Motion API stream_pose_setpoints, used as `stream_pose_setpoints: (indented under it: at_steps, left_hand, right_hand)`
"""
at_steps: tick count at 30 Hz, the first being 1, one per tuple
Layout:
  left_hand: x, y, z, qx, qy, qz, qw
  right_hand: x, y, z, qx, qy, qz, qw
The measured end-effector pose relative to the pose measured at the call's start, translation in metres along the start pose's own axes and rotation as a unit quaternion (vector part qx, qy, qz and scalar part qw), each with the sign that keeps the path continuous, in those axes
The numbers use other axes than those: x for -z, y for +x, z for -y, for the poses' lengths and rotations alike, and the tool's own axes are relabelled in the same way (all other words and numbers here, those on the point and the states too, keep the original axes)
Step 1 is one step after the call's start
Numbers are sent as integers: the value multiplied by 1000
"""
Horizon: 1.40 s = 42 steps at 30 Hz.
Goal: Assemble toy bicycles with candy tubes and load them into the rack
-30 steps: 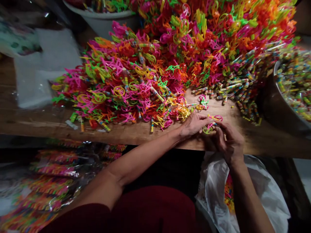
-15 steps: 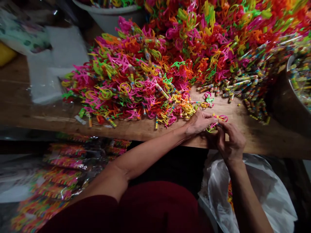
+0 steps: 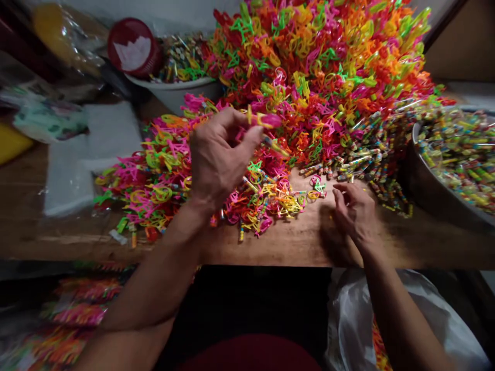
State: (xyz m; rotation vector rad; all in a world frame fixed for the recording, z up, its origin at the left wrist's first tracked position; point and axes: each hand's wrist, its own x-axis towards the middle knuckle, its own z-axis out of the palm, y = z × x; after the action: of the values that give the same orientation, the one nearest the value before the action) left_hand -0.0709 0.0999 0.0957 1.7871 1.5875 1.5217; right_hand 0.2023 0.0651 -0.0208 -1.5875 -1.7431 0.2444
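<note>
My left hand (image 3: pixel 218 154) is raised above the left part of a heap of small bright plastic toys (image 3: pixel 162 149). Its thumb and fingertips pinch a pink and yellow plastic toy (image 3: pixel 265 120), blurred by motion. A thin candy tube (image 3: pixel 275 146) shows just below the thumb; whether it belongs to the held toy I cannot tell. Low over the wooden table (image 3: pixel 278 247), my right hand (image 3: pixel 356 211) has loosely curled fingers, with nothing visible between them. To its left lie a few loose toys (image 3: pixel 317 185) in pink, green and yellow. Candy tubes (image 3: pixel 365 162) lie piled beyond its fingers.
A large metal bowl (image 3: pixel 421 154) full of candy tubes stands on the right. At the back left is a grey tub (image 3: pixel 174 95) with a red container (image 3: pixel 154 56) on it. Clear plastic bags (image 3: pixel 112 134) lie left. A white sack (image 3: pixel 348 319) hangs below the table edge.
My left hand has left the table edge and risen up and left with a toy. My right hand has let go and moved slightly forward. The view has tilted upward.
</note>
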Motion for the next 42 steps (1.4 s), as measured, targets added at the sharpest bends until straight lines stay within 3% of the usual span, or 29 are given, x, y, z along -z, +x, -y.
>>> stream_pose_setpoints:
  at_steps: [2,4,7,10,14,17,18,20,22,24,29,33,35,37,39,42]
  left_hand:
    - [13,22,12,2,144,-21,989]
    - [16,33,29,18,220,-20,975]
    - [9,36,52,20,205,-41,978]
    - [0,34,63,5,170,-51,984]
    - [0,33,57,-29,205,-66,976]
    - [2,15,39,-107,212,-94,967]
    - [-1,3,31,-134,195,-86,968]
    - [-13,-26,18,-149,129,-15,980]
    - [-33,-55,7,-123,70,93,986]
    - [-58,-77,-3,-93,75,177,977]
    - [-106,-95,-25,-19,96,342,935]
    - [-124,-100,-28,13,49,344,938]
    - [-129,-101,-20,46,-15,321,946]
    - [-131,-99,-10,119,-101,303,940]
    - [-130,-94,-3,229,-199,303,904]
    - [-125,-88,0,350,-331,311,819]
  right_hand:
    - [-15,16,-1,-28,-64,14,997]
    - [-27,24,0,-66,-119,48,990]
    - [-36,29,2,-114,-148,107,977]
    - [-36,32,-2,-178,-99,128,971]
    - [-31,38,-12,-234,54,98,966]
    - [-28,41,-18,-250,122,90,956]
    - [-26,42,-19,-253,136,89,954]
    - [-21,42,-19,-259,172,83,947]
    - [-14,39,-16,-258,205,70,942]
    - [-4,33,-11,-255,228,50,938]
    - [18,7,15,-201,207,-7,958]
    - [20,-8,35,-137,93,-61,984]
    - [19,-11,39,-109,99,-41,988]
    - [21,-12,36,-86,150,2,985]
    - [30,-11,23,-82,164,-11,983]
    - [52,-12,-13,-97,-29,-103,990]
